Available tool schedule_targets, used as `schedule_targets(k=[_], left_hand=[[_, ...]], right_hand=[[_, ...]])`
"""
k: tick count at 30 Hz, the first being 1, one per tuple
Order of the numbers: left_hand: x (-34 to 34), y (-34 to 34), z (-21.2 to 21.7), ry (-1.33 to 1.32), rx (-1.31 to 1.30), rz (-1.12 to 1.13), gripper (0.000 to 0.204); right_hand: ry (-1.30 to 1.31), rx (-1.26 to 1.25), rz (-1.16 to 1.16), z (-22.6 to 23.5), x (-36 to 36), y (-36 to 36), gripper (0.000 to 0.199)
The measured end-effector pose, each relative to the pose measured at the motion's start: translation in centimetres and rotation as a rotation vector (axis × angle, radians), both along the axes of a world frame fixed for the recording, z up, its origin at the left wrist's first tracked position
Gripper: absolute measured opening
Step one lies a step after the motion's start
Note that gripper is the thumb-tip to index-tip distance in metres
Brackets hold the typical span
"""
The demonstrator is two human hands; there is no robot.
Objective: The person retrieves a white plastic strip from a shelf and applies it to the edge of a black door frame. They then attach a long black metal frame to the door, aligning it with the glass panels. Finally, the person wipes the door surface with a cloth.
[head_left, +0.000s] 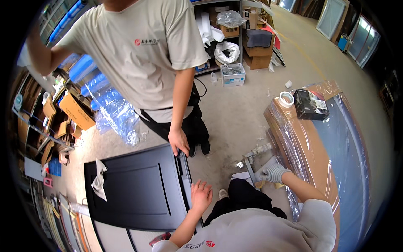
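Observation:
My bare left hand [201,196] is open, fingers spread, at the right edge of a black door panel [138,187] that lies flat. Whether it touches the edge, I cannot tell. My right hand [274,173] wears a grey striped glove and reaches down beside a metal bracket-like stand [249,168]. Its fingertips are hard to make out, and so is anything in them. Across from me stands a co-worker, whose hand [179,141] rests on the panel's far right corner. A crumpled whitish cloth [99,179] lies on the panel's left part.
To my right is a film-wrapped stack [302,147] bearing a tape roll [286,99] and a black box [311,104]. Blue wrapped rolls [90,77] stand behind the co-worker. A small carton [233,74] sits on the floor by the shelving.

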State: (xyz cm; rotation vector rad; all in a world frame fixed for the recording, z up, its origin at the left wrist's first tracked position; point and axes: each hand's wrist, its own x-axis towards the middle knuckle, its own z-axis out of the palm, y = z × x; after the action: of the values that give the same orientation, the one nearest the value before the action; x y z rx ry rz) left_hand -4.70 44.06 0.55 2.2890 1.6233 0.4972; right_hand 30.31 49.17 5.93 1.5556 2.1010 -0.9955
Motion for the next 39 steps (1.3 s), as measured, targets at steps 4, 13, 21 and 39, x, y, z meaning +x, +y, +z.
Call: schedule_targets(k=[4, 13, 21, 39], left_hand=[[1.6, 6.9, -0.7, -0.015, -0.04, -0.054, 0.023], [5.7, 27.3, 0.5, 0.069, 0.011, 0.033, 0.026], [17.0, 51.5, 2.6, 0.14, -0.148, -0.288, 0.033], [17.0, 100.2, 11.0, 0.014, 0.177, 0.182, 0.04]], right_hand=[[-0.037, -0.061, -0.06, 0.2, 1.3, 5.1, 0.035], [-0.404, 0.383, 0.062, -8.4, 8.9, 28.3, 0.052], [-0.34, -0.069, -0.102, -13.9, 15.0, 37.9, 0.05], [0.165, 0.101, -1.291, -18.5, 20.3, 53.3, 0.045]])
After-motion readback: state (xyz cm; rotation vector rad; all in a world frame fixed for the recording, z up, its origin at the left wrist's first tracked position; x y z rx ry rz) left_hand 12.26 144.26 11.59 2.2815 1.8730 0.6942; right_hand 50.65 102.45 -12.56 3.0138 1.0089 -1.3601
